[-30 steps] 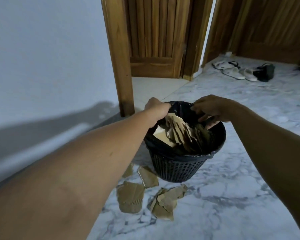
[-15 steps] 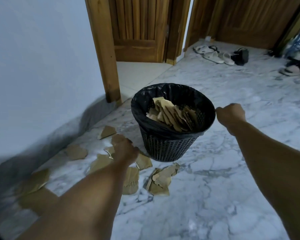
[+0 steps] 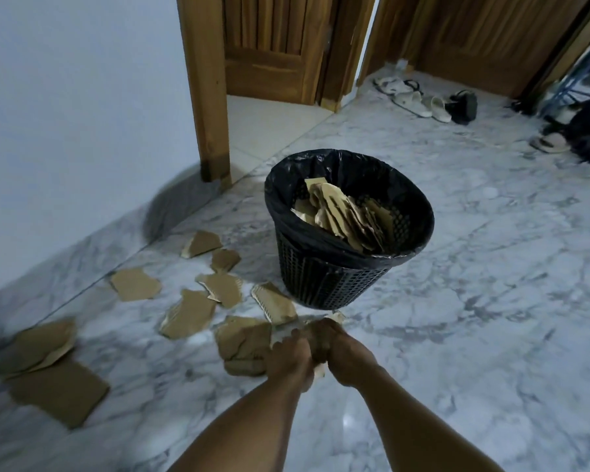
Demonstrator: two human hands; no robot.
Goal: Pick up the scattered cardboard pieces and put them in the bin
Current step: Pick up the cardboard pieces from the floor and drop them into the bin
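A black mesh bin [image 3: 327, 284] with a black liner stands on the marble floor and holds several torn cardboard pieces [image 3: 344, 216]. Several more brown cardboard pieces [image 3: 188, 313] lie scattered on the floor to its left and front. My left hand [image 3: 288, 357] and my right hand [image 3: 344, 352] are down together at the floor just in front of the bin. Both curl around a small pile of cardboard [image 3: 319, 335] between them, which they mostly hide. Another crumpled piece [image 3: 242, 345] lies just left of my left hand.
A white wall [image 3: 75, 114] runs along the left, ending at a wooden door frame [image 3: 208, 97]. Wooden doors stand at the back. Sandals [image 3: 413, 97] and a dark bag [image 3: 464, 107] lie at the far right, more shoes [image 3: 552, 143] beyond.
Both hands left the bin's rim and came down to the floor in front of it, closing together on the cardboard pile. The view tilted down, showing more scattered pieces.
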